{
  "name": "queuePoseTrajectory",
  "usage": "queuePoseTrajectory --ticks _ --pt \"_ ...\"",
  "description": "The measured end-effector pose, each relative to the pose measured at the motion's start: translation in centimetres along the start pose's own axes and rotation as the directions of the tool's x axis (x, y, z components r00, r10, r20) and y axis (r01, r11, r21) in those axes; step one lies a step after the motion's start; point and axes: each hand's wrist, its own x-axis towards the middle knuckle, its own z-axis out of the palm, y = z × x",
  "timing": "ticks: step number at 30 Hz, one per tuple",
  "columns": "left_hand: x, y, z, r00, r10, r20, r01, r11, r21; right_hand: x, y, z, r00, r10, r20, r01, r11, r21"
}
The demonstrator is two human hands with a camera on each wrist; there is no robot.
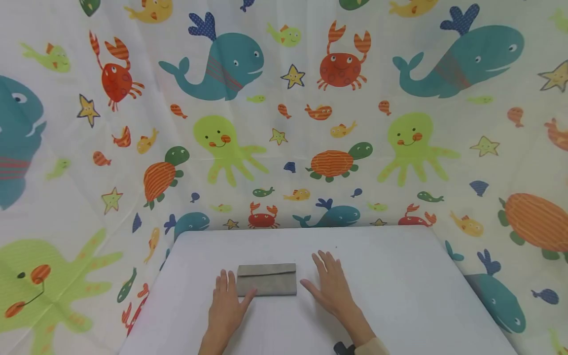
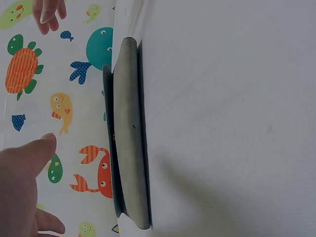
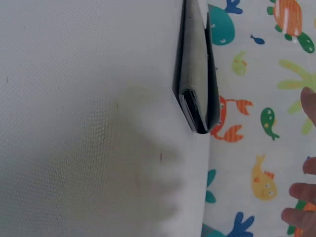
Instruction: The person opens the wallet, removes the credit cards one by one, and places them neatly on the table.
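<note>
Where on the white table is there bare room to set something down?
Right of the right hand, out to the edge of the white table; also left of the left hand. Crowded: around the grey flapped case, between the hands.

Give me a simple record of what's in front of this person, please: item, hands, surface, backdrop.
Item: grey flap case, lying on the table, flap folded over; contents not visible
Left hand: fingers extended, at the case's left end, thumb near its lower edge
Right hand: fingers spread, right of the case, apart from it
Surface: white table
Backdrop: sea-animal print cloth, with whales, crabs, turtles, octopuses
Sleeve: beige, right arm
</note>
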Motion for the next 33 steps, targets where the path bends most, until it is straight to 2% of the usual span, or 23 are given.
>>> queuePoseTrajectory --ticks 4,14,25,33 --pt "0.3 -0.3 0.6 1.0 -0.016 -0.014 0.016 1.0 -0.026 0.5 -0.2 0.3 1.0 -0.024 0.016 0.024 1.0 -0.016" --pt "0.6 -0.3 1.8 0.999 -0.026 -0.043 0.023 0.997 -0.071 1.3 -1.1 1.1 0.997 -0.079 -0.024 0.079 0.997 -0.013" --pt "0.6 -0.8 2.9 0.998 -0.034 -0.046 0.031 0.997 -0.076 2.4 -2.5 2.4 0.996 -0.076 0.037 0.075 0.997 0.033" --pt "0.6 -1.4 3.8 0.998 -0.037 -0.043 0.034 0.997 -0.073 3.1 -3.2 3.4 0.992 -0.117 0.055 0.115 0.993 0.035"
